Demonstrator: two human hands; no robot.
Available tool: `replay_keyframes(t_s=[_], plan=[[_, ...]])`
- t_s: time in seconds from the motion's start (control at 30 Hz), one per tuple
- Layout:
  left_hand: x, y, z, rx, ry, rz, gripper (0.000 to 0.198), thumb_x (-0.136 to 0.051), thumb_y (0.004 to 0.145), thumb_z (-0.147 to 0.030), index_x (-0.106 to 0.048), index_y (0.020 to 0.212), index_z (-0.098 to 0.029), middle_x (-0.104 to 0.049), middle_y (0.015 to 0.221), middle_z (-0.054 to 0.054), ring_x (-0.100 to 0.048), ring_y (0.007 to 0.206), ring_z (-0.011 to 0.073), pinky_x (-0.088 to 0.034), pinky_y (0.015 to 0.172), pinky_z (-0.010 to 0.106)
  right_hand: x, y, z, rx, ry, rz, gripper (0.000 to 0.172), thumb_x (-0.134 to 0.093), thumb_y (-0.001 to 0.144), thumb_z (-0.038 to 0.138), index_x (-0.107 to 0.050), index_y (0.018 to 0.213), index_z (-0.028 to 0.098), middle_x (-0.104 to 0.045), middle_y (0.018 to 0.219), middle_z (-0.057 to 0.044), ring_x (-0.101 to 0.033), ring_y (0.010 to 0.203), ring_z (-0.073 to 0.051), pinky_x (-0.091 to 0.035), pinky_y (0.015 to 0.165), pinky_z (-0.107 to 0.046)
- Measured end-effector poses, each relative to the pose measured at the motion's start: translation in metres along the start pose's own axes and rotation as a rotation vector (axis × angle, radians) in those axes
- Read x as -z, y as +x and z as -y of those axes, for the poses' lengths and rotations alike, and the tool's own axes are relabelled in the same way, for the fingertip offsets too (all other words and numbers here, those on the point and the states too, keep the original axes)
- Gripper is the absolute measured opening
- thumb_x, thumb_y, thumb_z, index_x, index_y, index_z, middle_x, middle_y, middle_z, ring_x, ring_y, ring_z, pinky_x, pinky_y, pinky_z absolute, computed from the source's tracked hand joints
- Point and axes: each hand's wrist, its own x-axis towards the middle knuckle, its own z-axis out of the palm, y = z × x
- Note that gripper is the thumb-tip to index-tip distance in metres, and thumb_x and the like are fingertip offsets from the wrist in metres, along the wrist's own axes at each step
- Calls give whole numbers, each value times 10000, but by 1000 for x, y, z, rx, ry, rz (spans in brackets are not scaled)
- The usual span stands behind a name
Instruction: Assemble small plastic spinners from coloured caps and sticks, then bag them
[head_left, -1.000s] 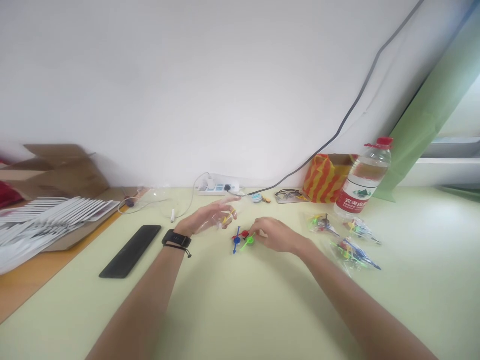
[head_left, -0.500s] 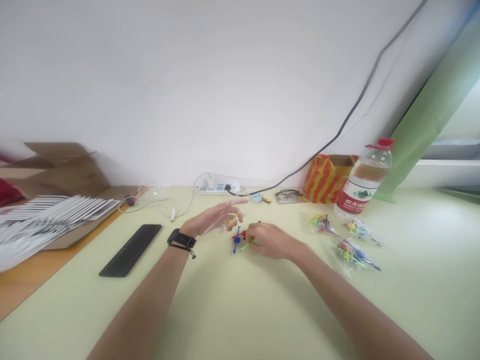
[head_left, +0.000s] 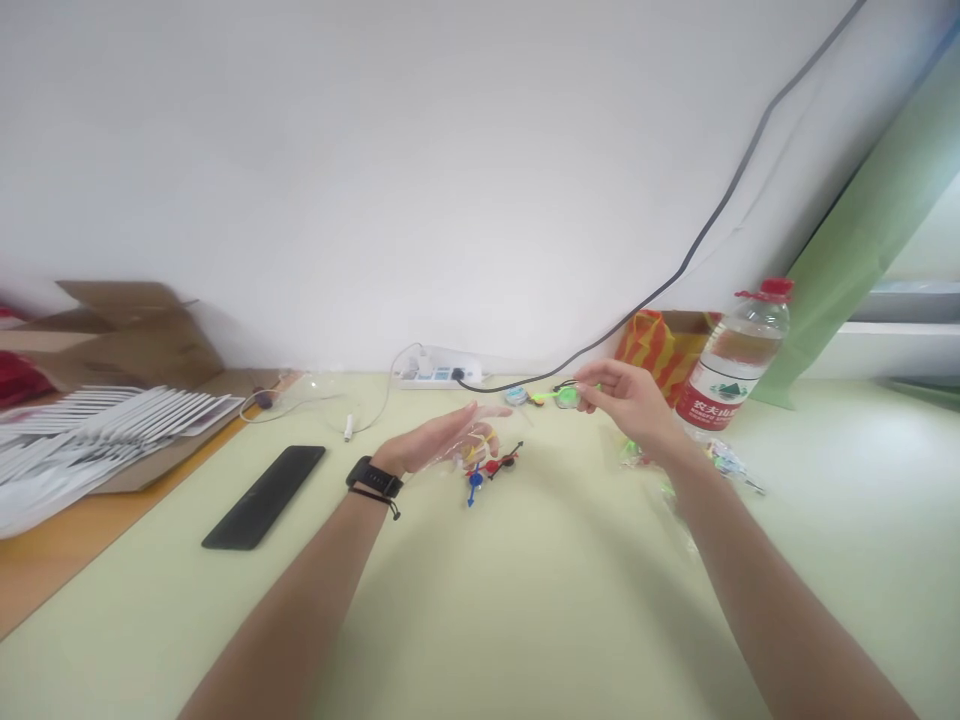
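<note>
My left hand [head_left: 442, 438], with a black band on its wrist, rests on the pale green table [head_left: 480, 600] with fingers stretched out over a clear plastic bag [head_left: 469, 445] that has a yellow piece in it. Just right of it lie small red, blue and black toy pieces [head_left: 487, 468]. My right hand [head_left: 626, 398] is raised above the table, its fingers pinched on a small green toy piece [head_left: 566, 398].
A water bottle [head_left: 731, 362] with a red cap stands at the right, with bags of coloured pieces [head_left: 724, 462] beside it. An orange-yellow bag [head_left: 651, 352], glasses, a power strip [head_left: 435, 378], a black phone [head_left: 264, 496] and stacked white sheets [head_left: 90, 430] lie around.
My right hand has lifted off the table with the green piece and moved up and to the right. My left hand has stayed over the clear bag.
</note>
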Motion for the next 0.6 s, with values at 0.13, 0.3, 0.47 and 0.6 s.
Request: replay_keyframes(t_s=[0.13,0.3,0.47,0.6], plan=[[-12,7,0,-3,21,12,649,-286,1046,-611,-418,1546,-218,-625,1028,99,-522,806,182,-386,758,315,-7,-2,6,38,-120,65,313,-705,876,479,-715,994,189,-753,995,-94,-687,854,-226,-554,772,-364],[-26,14,0,-14,16,24,627,-354,1019,-642,-536,1454,-229,-633,996,97,-511,824,212,-399,788,355,-18,-8,18,42,-119,228,234,-607,932,370,-721,1043,198,-753,1050,-91,-690,950,-232,-546,796,-350],[-33,17,-2,-34,33,34,582,-368,1013,-645,-603,1346,-227,-632,983,91,-498,804,210,-395,783,362,-21,-13,31,-36,-32,269,208,-643,905,374,-681,1001,193,-725,901,-56,-704,765,-186,-548,684,-310],[-39,18,-7,-56,46,53,544,-365,1025,-622,-646,1212,-195,-605,956,78,-488,800,203,-382,790,363,-26,-14,36,-77,42,242,263,-716,861,435,-654,943,193,-702,804,-35,-741,768,-216,-562,657,-306]])
